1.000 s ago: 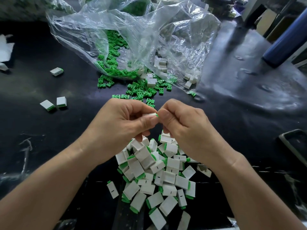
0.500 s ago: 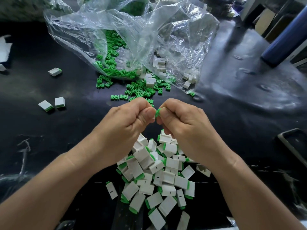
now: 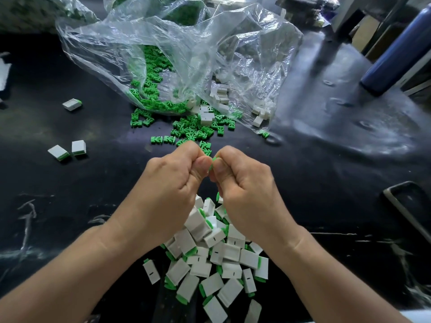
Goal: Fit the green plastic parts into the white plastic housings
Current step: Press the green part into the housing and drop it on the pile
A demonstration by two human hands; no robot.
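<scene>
head: left hand (image 3: pixel 170 185), right hand (image 3: pixel 245 185) pinch green part (image 3: pixel 211 164)

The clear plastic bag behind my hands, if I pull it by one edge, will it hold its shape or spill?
Probably floppy: the clear plastic bag is crumpled thin film. Likely to spill: its mouth lies open and green parts already trail out onto the table.

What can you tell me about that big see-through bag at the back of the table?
The clear plastic bag is thin, crinkled and glossy, lying slumped on the dark table with its mouth open toward the person. Loose green parts and a few white housings sit inside and spill out of its mouth onto the table.
</scene>
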